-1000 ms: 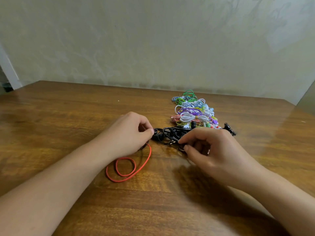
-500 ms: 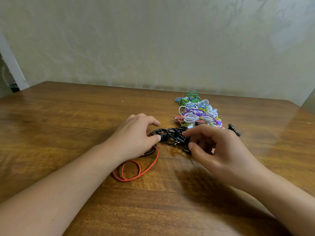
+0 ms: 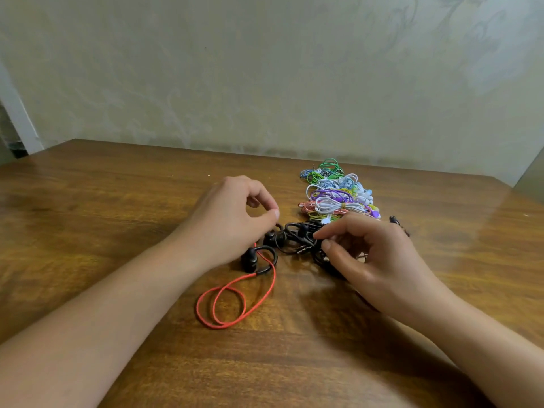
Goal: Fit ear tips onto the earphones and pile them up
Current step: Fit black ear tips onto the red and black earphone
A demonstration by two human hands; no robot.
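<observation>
— On the wooden tabletop (image 3: 117, 219), what lies nearest the person?

— Near the middle, a red-corded earphone (image 3: 235, 301) rests with its cord in loose loops toward the person; its black ear-hook bud (image 3: 256, 257) lies at the far end of the loops, just below the left hand (image 3: 226, 222).

— And that hand, is it holding anything?

— Its fingers are curled, thumb tip and forefinger tip close together above the black pieces; whether something small is pinched between them cannot be told; it does not grip the red-corded set, which lies free on the wood.

— What about the other side?

— To the right, the right hand (image 3: 371, 260) is bent over a tangle of black earphones (image 3: 297, 237); forefinger and thumb close on a black piece at the tangle's right edge, the remaining fingers curled beneath; a metal plug shows among the black cords, just left of the thumb.

— Where is the pile?

— Beyond the black tangle, toward the wall (image 3: 265, 69), sits a heap of coloured earphones (image 3: 335, 192); green and blue coils at the far end, purple, white, pink and yellow ones nearer, each bundled; its near edge touches or nearly touches the black tangle.

— Anything further right?

— One small black piece (image 3: 394, 220) peeks out behind the right hand's knuckles; too little shows to tell what it is.
</observation>
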